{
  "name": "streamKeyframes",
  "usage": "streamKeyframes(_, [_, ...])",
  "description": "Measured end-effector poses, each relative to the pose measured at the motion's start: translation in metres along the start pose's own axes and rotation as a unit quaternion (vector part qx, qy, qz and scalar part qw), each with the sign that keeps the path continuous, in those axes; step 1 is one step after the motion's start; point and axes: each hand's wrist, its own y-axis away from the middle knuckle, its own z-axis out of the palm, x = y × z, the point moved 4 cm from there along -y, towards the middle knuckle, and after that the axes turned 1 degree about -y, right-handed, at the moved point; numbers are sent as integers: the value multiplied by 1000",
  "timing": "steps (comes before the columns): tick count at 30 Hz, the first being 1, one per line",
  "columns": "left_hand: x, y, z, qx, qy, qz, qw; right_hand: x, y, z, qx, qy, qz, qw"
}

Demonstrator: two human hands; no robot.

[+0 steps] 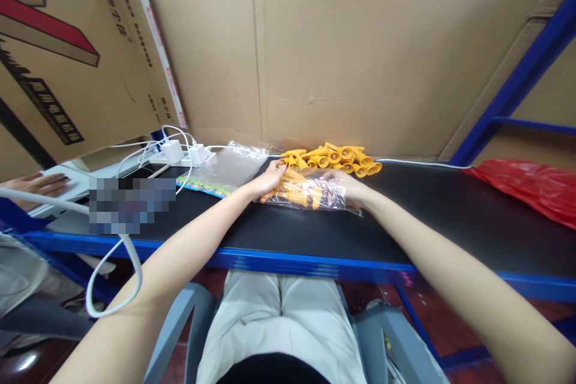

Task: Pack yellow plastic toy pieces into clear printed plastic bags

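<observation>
A clear plastic bag [333, 197] lies over the black tabletop in front of me, with several yellow-orange pieces [299, 191] inside it. My left hand [272, 176] is closed at the bag's left end, thumb on top. At the other end, my right hand [345, 185] has its fingers curled on the bag, partly seen through or behind the shiny film. Just beyond both hands is a pile of yellow trumpet-shaped pieces [333, 157], their flared ends facing me, each with a small shiny spot inside.
Flat clear bags [234, 165] with a colourful edge lie left of my hands. Further left are white chargers and cables [173, 151], a pixelated patch and another person's hand [38, 183]. A red plastic bag [526, 186] is on the right. Cardboard [342, 54] walls the back.
</observation>
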Motion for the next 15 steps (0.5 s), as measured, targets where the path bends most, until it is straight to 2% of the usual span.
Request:
streamKeyframes(5, [-6,-6,-3,20,-21,16,999,-2,6,5,-73,20,-9,997])
streamKeyframes(15, [-6,-5,-9,19,-93,58,994,8,2,3,-128,-9,15,992])
